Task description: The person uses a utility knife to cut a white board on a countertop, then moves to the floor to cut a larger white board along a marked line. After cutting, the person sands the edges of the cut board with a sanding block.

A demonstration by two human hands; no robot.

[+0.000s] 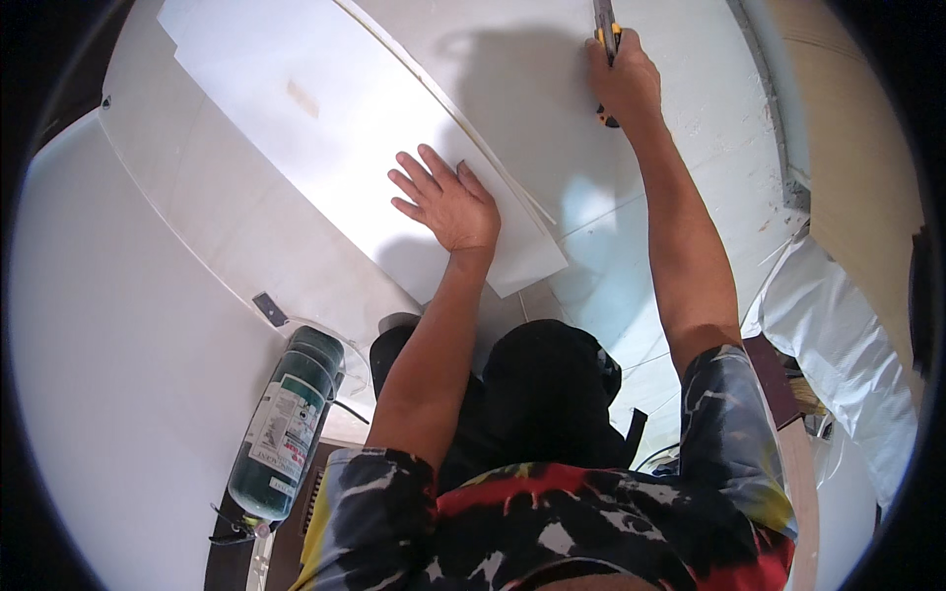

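Note:
A long white panel (335, 128) lies slantwise on the tiled floor, and a thin strip (503, 177) runs along its right edge. My left hand (451, 202) rests palm down near the panel's near end, fingers spread, holding nothing. Off to the right of the panel, at the top, my right hand (628, 81) is closed round the yellow-and-black handle of a tool with a grey blade (604, 14). The blade points away from me and runs out of view at the top edge. Its exact kind is not clear, because my fingers cover much of the handle.
A dark green fire extinguisher (288, 424) is beside the white wall at left, near a small dark plate (269, 308). White sheeting (833, 335) hangs at right, over brown boards. My dark-clothed knees (547, 379) are close to the panel's near end.

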